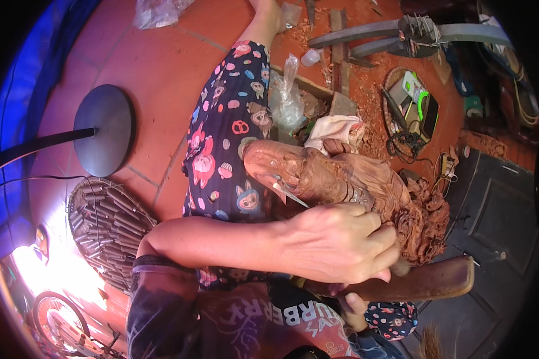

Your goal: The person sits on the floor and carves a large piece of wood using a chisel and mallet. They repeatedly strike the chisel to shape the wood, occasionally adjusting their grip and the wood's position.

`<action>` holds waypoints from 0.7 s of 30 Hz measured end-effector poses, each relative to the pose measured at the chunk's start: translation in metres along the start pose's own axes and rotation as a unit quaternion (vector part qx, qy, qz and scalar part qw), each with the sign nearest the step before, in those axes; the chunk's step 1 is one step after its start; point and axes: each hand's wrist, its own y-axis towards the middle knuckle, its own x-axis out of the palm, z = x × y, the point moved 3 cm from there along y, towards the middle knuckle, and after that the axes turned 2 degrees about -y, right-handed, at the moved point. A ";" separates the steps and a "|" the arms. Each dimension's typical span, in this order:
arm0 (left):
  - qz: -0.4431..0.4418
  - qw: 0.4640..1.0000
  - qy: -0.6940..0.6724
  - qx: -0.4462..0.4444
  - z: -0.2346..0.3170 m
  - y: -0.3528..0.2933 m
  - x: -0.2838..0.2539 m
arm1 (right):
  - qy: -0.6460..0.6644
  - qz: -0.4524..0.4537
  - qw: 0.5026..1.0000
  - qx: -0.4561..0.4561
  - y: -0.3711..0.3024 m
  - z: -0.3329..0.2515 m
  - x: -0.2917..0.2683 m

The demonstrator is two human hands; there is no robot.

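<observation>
My left hand (pixel 347 242) reaches across from the left, its fingers curled into a fist above a long brown flat bar (pixel 425 281). Whatever the fist holds is hidden. Just below the bar, my right hand (pixel 357 308) shows mainly a bent thumb and part of a finger; the rest is covered, and its grip is hidden too. Beyond the left fist lies a large reddish-brown wood carving (pixel 341 170), with a rounded end, folds and rough carved parts. A thin pale pointed tool (pixel 290 194) shows between the carving and the left wrist.
A round basket (pixel 108 221) of dark sticklike pieces sits at left, near a dark round stand base (pixel 105 130). Wood shavings litter the tiled floor by a tray (pixel 408 113) of small items. Curved grey bars (pixel 401 36) bound with wire are at far right. My patterned trouser leg (pixel 227 137) stretches forward.
</observation>
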 end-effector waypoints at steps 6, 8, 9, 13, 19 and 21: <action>-0.024 0.992 -0.096 -0.084 -0.009 0.020 0.002 | -0.014 0.012 0.999 -0.050 0.002 -0.014 -0.004; 0.010 0.991 -0.094 -0.092 -0.014 0.020 0.006 | -0.018 0.013 0.998 -0.052 0.003 -0.013 -0.006; 0.023 0.991 -0.093 -0.094 -0.016 0.020 0.005 | -0.018 0.012 0.998 -0.052 0.004 -0.013 -0.006; 0.040 0.986 -0.099 -0.129 -0.019 0.019 0.007 | -0.010 -0.005 0.999 -0.043 0.006 -0.009 -0.008; 0.073 0.984 -0.098 -0.129 -0.021 0.021 0.004 | 0.036 0.008 0.996 -0.081 0.007 -0.005 -0.007; 0.071 0.984 -0.104 -0.129 -0.021 0.021 0.004 | 0.039 0.007 0.995 -0.093 0.007 -0.006 -0.007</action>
